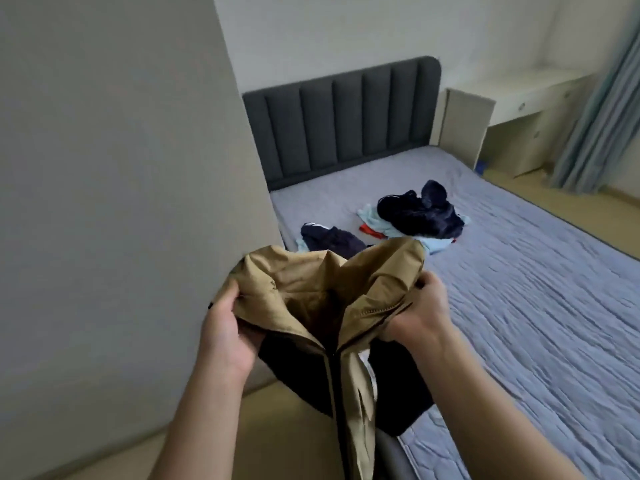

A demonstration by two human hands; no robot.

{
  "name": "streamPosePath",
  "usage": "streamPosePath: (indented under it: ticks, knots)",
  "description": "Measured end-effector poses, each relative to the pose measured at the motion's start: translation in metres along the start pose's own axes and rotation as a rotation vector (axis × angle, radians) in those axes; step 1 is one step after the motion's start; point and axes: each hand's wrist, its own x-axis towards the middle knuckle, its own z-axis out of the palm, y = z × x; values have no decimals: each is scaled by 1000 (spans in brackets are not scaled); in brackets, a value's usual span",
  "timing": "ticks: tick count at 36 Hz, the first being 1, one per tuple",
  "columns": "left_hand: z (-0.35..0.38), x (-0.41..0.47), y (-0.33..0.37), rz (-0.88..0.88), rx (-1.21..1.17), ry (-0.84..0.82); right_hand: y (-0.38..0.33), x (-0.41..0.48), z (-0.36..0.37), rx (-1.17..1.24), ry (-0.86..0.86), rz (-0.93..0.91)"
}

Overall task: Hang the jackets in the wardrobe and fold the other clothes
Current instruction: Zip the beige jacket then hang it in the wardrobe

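A tan jacket with black side panels hangs in front of me, held up by the collar with its zip partly open. My left hand grips the left side of the collar. My right hand grips the right side. On the bed lies a dark navy fleece garment on top of light blue and red clothes. A second dark garment with white stripes lies nearer, partly hidden behind the jacket.
A tall pale wardrobe side panel stands close on my left. The grey padded headboard is at the back. A cream desk with drawers and a blue curtain stand at the far right.
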Motion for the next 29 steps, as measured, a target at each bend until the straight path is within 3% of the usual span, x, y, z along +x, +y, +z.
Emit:
streamPosePath:
  ticks: [8, 17, 22, 29]
  knots:
    - [-86, -70, 55, 218, -26, 228, 96, -20, 49, -278, -49, 162]
    - [-253, -181, 94, 351, -159, 619, 252, -88, 80, -806, -337, 153]
    - [-345, -252, 110, 422, -143, 810, 358, -145, 77, -1076, -577, 91]
    - [-455, -356, 130, 523, -180, 938, 492, -227, 66, -1165, -689, 142]
